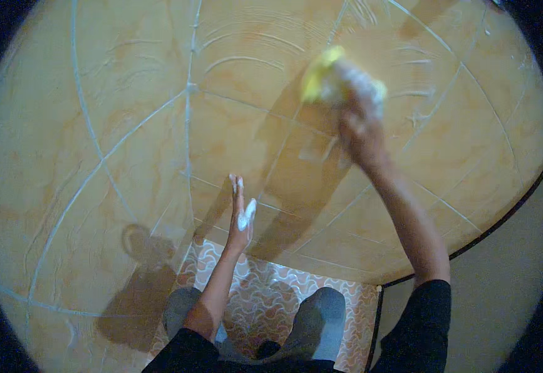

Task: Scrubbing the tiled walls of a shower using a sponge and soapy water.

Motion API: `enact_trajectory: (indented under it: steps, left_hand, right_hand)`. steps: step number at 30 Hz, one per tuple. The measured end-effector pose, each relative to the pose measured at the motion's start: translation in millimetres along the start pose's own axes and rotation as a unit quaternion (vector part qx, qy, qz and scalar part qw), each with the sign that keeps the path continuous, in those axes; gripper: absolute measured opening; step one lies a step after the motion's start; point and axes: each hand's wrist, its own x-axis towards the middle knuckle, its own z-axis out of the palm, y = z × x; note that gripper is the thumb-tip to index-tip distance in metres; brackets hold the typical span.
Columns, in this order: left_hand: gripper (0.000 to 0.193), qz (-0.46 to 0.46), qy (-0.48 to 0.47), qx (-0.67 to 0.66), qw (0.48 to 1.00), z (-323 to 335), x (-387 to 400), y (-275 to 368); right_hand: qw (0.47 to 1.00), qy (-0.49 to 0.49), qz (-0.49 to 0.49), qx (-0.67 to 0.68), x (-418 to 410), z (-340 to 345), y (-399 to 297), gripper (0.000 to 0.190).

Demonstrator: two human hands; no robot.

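Note:
My right hand (357, 112) is blurred and spread with white foam, pressing a yellow cloth or sponge (320, 81) to the tan tiled wall (234, 126). Whether it is cloth or sponge cannot be told. Curved streaks of foam mark the tiles to both sides of it. Lower and to the left, my left hand (242, 214) is held edge-on near the wall with its fingers extended. White foam clings to its thumb and fingertips, and nothing is seen in it.
Below lies a floor with a wavy pattern (262, 298), with my knees above it. A dark trim strip (495, 228) edges the tiles at the right, beside a plain grey-brown surface (495, 289). Shadows fall across the tiles.

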Motion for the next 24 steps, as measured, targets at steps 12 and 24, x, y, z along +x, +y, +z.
enact_trajectory:
  steps: [12,24]
  left_hand:
    - [0.064,0.0,-0.012,-0.007,1.0,1.9,2.8,4.1]
    - [0.061,-0.008,-0.017,-0.045,0.999,1.9,0.9,-1.8]
  right_hand:
    - [0.974,0.128,-0.094,-0.163,104.5,1.9,-13.5,0.037]
    - [0.969,0.058,-0.144,-0.19,118.2,45.6,-35.4,0.037]
